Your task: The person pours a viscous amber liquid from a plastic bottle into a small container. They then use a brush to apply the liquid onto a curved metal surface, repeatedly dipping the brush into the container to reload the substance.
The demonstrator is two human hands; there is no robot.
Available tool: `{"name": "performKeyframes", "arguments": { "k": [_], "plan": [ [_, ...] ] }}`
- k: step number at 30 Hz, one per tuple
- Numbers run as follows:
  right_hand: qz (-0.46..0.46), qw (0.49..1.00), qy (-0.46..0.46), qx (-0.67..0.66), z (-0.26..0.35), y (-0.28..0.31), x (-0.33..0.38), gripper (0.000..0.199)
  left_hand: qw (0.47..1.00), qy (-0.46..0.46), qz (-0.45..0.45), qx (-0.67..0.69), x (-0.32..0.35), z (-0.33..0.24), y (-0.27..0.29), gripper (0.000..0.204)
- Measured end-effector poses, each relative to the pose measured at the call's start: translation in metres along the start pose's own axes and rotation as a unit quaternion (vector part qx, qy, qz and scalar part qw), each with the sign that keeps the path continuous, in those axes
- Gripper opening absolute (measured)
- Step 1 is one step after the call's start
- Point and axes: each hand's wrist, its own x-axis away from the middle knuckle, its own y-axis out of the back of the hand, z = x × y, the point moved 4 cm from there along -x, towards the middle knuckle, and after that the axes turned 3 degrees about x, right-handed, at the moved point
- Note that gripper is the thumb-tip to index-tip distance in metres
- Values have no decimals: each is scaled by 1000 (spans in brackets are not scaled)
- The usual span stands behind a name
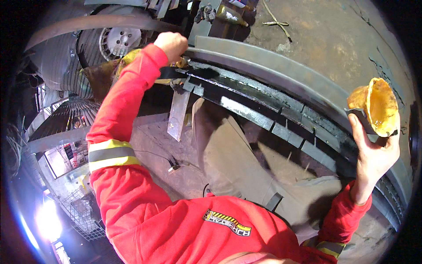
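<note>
My right hand [377, 160] is raised at the right, fingers wrapped round the underside of a stained yellow cut-open container [383, 108]. Its wide mouth is tilted partly toward me, and the inside looks coated in yellow. A dark band shows at its lower side. My left hand [171, 45] is closed in a fist over the left end of a long steel beam [263, 57]. What it grips is mostly hidden; a small yellowish piece [181, 63] shows just below it. Along the beam's channel lie dark, wet-looking streaks and grey patches.
A flat metal strip [179, 115] juts from the beam toward me. A wheel [121, 42] and a yellow-brown cloth-like piece [99, 79] are at the left. Beyond the beam, a bottle [231, 16] and tied sticks [276, 23] lie on the floor. A bright light [48, 220] glares lower left.
</note>
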Motion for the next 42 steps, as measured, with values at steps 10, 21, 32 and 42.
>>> {"name": "performKeyframes", "arguments": {
  "k": [10, 21, 32, 42],
  "plan": [
    [6, 1000, 13, -2, -1, 0, 0, 63, 993, -46, 58, 92, 12, 19, 27, 23],
    [23, 999, 42, 10, 5, -1, -1, 59, 979, -86, 50, 176, 29, 31, 25, 19],
    [7, 998, 65, 7, 14, -5, -3, 53, 971, 7, 40, 234, 30, 50, 27, 13],
    [22, 998, 62, 22, 12, -6, -2, 54, 956, 120, 172, 203, 16, 53, 5, 21]
  ]
}}
